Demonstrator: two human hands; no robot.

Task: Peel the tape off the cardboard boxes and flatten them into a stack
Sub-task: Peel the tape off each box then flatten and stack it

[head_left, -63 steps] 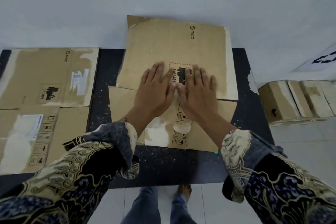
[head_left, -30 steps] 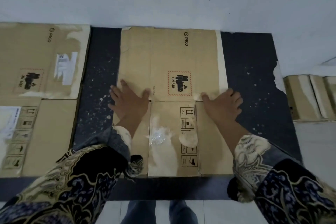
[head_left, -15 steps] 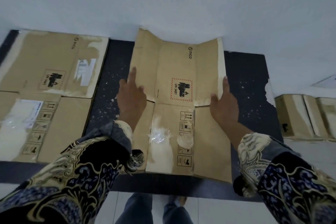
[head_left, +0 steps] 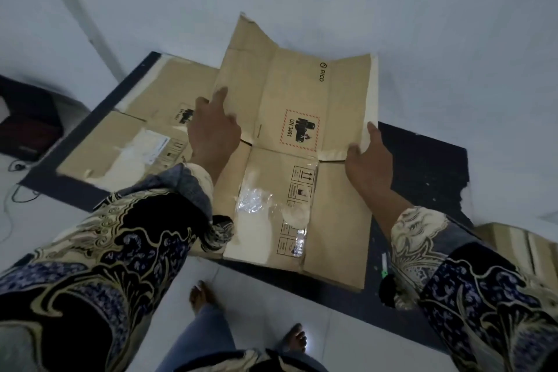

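Observation:
A flattened brown cardboard box (head_left: 296,90) with a PICO mark and a UN 3481 label is lifted off the dark mat (head_left: 422,160), its sides bent upward. My left hand (head_left: 214,133) grips its left edge, index finger stretched along the panel. My right hand (head_left: 370,157) grips its right edge with the thumb on top. A patch of clear tape (head_left: 256,199) still shines on the box's near panel. A second flattened box (head_left: 145,130) lies on the mat to the left, partly hidden behind my left arm.
More cardboard boxes (head_left: 519,244) sit at the right edge behind my right sleeve. A dark object (head_left: 27,127) and a thin cable (head_left: 18,190) lie at the far left on the white tiled floor. A small green item (head_left: 385,273) lies near the mat's front edge.
Both hands went from pressing flat on the box to gripping its left and right edges. The box has risen off the mat and shifted left toward the other flattened box.

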